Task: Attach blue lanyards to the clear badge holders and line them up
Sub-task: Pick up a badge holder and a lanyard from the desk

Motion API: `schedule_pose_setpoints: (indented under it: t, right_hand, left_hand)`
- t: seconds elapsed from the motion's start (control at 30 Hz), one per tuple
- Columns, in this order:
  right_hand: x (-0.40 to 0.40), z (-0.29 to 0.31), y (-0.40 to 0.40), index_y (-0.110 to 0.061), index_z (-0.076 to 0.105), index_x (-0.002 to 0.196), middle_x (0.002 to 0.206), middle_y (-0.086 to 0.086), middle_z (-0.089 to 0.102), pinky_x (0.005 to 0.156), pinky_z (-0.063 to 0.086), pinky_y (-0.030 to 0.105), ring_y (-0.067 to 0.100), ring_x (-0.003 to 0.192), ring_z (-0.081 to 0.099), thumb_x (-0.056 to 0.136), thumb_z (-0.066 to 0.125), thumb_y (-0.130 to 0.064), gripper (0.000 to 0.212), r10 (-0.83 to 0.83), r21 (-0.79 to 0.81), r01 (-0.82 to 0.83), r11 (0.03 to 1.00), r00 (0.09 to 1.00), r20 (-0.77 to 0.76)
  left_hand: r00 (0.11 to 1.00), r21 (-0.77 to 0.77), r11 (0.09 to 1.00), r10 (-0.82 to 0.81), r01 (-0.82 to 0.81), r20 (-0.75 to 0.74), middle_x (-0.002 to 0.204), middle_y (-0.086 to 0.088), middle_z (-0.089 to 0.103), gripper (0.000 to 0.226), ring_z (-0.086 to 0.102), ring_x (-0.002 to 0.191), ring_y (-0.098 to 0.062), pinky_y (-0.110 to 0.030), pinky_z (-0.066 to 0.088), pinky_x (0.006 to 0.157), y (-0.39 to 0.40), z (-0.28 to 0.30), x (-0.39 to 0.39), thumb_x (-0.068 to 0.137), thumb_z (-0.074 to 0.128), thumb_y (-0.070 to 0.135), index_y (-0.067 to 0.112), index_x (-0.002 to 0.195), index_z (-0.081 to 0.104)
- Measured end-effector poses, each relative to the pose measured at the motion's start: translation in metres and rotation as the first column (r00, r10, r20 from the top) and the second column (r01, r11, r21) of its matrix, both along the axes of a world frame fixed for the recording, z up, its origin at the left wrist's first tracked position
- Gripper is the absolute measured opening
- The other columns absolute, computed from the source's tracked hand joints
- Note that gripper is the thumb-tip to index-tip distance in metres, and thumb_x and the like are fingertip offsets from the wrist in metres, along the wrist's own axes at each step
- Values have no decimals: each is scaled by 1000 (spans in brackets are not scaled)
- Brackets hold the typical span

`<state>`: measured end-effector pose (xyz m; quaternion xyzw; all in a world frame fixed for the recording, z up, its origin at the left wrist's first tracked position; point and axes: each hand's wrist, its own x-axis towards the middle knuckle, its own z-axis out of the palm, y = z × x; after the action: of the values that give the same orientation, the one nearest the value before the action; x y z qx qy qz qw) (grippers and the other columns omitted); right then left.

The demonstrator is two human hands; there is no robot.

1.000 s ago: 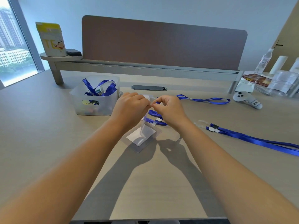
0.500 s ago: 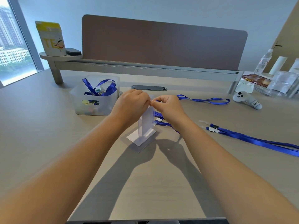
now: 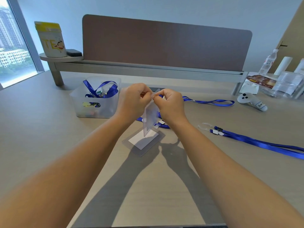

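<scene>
So there's one frosted plastic bin (image 3: 97,102) on the desk (image 3: 41,145), left of the hands, stuffed with a tangle of blue lanyards (image 3: 100,89) plus some small colourful bits at the bottom that I can't make out. Far right there's a clear plastic tub (image 3: 287,83) next to a water bottle (image 3: 267,63), contents too blurry to tell. Count-wise: two clear badge holders. One lying flat on the desk (image 3: 143,142) with a white card inside, and one held up on edge (image 3: 150,116) right above it. Both hands are on that upright one: the left hand (image 3: 133,101) has a pinch grip on its top edge, the right hand (image 3: 171,104) has a pinch grip on a lanyard clip right at the holder's top, fingertips of both nearly touching. Three loose lanyards outside the bin: one running under the hands (image 3: 162,125), one looped behind to the right (image 3: 212,101), one stretched out at right (image 3: 263,143) with a clear clip on its end. Writing: a yellow-topped canister (image 3: 51,40) on the shelf reads "TE" with a cartoon face, and a white game controller (image 3: 251,101) has a sticker starting "Hee".
</scene>
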<state>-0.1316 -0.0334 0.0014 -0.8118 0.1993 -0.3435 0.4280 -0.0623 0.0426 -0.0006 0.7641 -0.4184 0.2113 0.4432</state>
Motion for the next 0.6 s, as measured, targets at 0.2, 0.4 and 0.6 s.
schedule_pose_setpoints:
  t: [0.2, 0.4, 0.6]
  right_hand:
    - [1, 4, -7, 5, 66, 94, 67, 1, 52, 52, 37, 18, 5, 58, 41, 90, 53, -14, 23, 42, 117, -41, 992, 999, -10]
    - [-2, 13, -14, -17, 54, 62, 55, -1, 41, 40, 34, 14, 9, 50, 34, 90, 54, -16, 28, 122, 399, -90, 912, 991, -55]
    - [-4, 17, -19, -12, 56, 63, 42, -3, 38, 39, 25, 16, 9, 42, 28, 91, 51, -12, 28, 201, 550, -145, 822, 979, -41]
  left_hand:
    - [880, -135, 982, -177, 130, -441, 87, -4, 58, 22, 54, 86, -18, -15, 45, 70, 0, 3, 2, 91, 46, 11, -1, 101, 62]
    - [734, -186, 939, -344, 291, -586, 113, -6, 57, 28, 55, 105, -22, -35, 47, 91, 2, -1, -7, 88, 52, 15, 12, 115, 48]
    - [874, -128, 978, -207, 167, -441, 128, -8, 56, 51, 50, 105, -10, -20, 42, 91, -1, -9, -8, 88, 50, 2, 14, 135, 33]
